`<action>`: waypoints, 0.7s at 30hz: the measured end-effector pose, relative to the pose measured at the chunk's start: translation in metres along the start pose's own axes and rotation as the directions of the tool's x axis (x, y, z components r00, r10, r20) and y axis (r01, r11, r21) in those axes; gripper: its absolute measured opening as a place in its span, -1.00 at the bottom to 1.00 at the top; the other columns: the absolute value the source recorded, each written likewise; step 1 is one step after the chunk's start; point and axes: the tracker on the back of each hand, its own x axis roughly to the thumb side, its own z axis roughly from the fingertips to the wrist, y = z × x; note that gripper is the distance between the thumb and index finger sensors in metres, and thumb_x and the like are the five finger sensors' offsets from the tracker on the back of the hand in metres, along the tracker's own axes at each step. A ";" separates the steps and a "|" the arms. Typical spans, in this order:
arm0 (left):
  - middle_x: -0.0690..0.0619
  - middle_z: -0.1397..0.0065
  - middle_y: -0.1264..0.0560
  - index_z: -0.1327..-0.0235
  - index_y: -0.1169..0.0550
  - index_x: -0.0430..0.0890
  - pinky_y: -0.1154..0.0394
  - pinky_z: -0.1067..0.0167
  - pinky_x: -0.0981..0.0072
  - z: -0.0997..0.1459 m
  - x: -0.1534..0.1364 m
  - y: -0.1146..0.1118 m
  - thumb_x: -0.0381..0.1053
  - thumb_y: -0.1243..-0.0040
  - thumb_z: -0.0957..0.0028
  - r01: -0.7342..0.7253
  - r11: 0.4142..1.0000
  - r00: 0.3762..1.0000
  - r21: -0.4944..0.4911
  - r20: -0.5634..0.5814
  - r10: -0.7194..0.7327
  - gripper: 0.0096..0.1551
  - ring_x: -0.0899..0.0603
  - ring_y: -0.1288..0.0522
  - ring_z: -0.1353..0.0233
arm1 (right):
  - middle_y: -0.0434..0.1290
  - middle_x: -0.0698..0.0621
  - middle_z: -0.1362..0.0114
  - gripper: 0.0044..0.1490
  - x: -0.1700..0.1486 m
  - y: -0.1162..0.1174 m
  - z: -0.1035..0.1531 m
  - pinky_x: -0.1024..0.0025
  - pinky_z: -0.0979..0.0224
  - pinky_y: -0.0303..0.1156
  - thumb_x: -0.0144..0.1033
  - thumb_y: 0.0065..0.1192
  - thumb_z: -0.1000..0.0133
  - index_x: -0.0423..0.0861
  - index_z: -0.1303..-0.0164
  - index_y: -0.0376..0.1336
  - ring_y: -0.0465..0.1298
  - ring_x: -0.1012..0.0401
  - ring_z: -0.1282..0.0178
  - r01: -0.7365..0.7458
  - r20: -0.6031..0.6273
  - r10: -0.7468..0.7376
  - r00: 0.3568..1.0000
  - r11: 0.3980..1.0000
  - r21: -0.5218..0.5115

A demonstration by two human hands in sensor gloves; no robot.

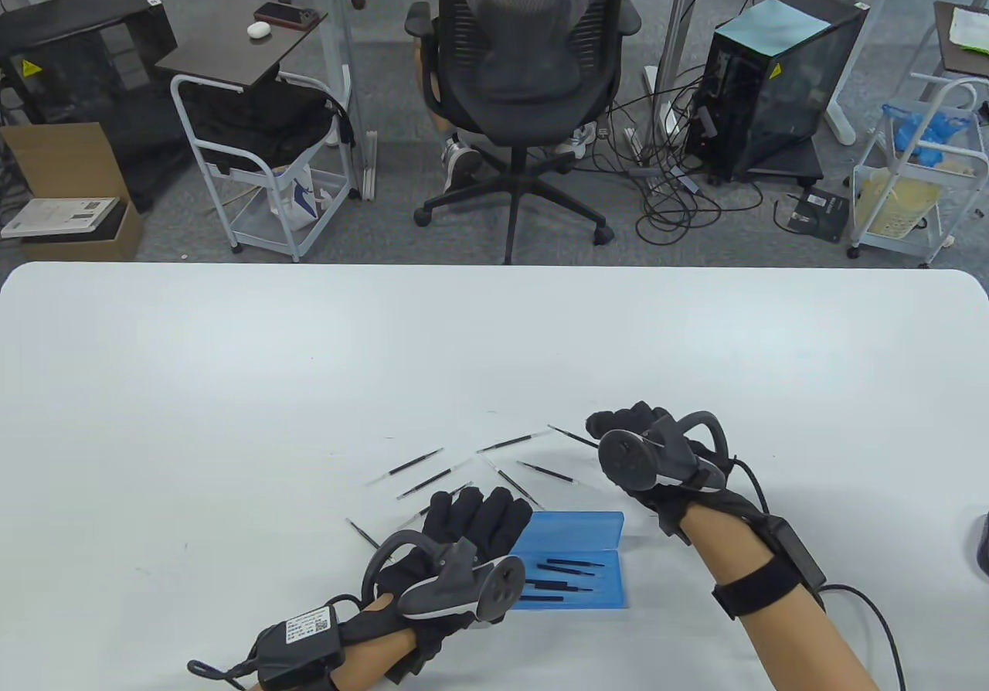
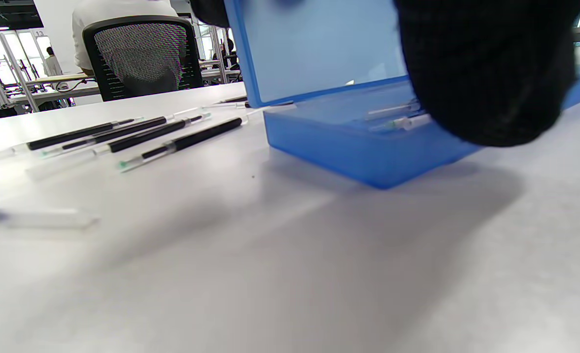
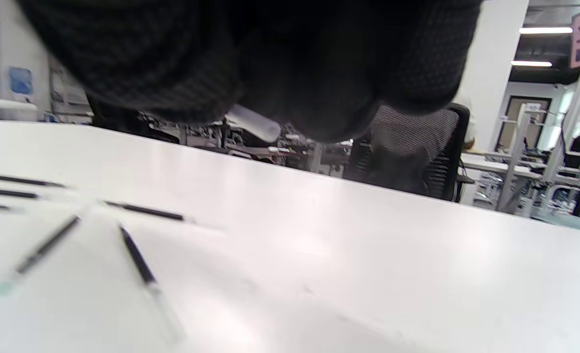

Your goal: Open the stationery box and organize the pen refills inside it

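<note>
A blue stationery box [image 1: 595, 540] lies open near the table's front edge, with its lid standing up along the far side. A few black pen refills [image 1: 573, 565] lie inside it. My left hand [image 1: 479, 517] is at the box's left end, fingers over the lid's top edge and thumb in front; in the left wrist view the box [image 2: 349, 147] fills the middle. My right hand [image 1: 618, 422] is down on the table beyond the box and pinches a pen refill [image 1: 570, 435], whose clear end [image 3: 255, 123] sticks out under the fingers. Several loose refills [image 1: 415, 464] lie scattered behind the box.
The white table [image 1: 232, 382] stretches wide to the left and far side. One stray refill [image 1: 361, 534] lies left of my left hand. Beyond the table stand a black office chair [image 1: 533, 65], carts and a computer tower on the floor.
</note>
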 end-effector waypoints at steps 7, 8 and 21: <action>-0.04 -0.85 0.32 -0.64 0.40 0.06 0.08 -0.68 -0.42 0.000 0.000 0.000 0.41 -0.29 0.18 0.001 1.000 1.000 0.000 0.000 -0.001 0.51 -0.37 0.11 -0.82 | 0.65 -0.02 -0.13 -0.26 0.037 -0.026 0.051 -0.04 -0.26 0.58 -0.22 0.53 0.03 -0.14 -0.35 0.32 0.67 -0.02 -0.15 0.001 0.133 0.010 0.991 0.997 -0.079; -0.04 -0.85 0.33 -0.64 0.40 0.05 0.08 -0.68 -0.42 0.000 0.000 0.000 0.41 -0.29 0.18 0.001 1.000 1.000 0.000 0.000 -0.001 0.51 -0.37 0.11 -0.82 | 0.65 -0.02 -0.13 -0.26 0.040 -0.026 0.057 -0.04 -0.26 0.58 -0.22 0.53 0.03 -0.14 -0.35 0.32 0.67 -0.02 -0.15 0.012 0.143 0.000 0.990 0.996 -0.083; -0.04 -0.85 0.33 -0.64 0.41 0.06 0.09 -0.68 -0.42 -0.001 0.000 0.000 0.41 -0.29 0.19 -0.003 1.000 1.000 -0.002 -0.003 0.003 0.52 -0.37 0.11 -0.82 | 0.65 -0.02 -0.13 -0.26 0.087 0.020 0.083 -0.03 -0.25 0.58 -0.22 0.53 0.03 -0.14 -0.35 0.32 0.67 -0.02 -0.15 0.013 0.259 -0.026 0.966 0.999 0.051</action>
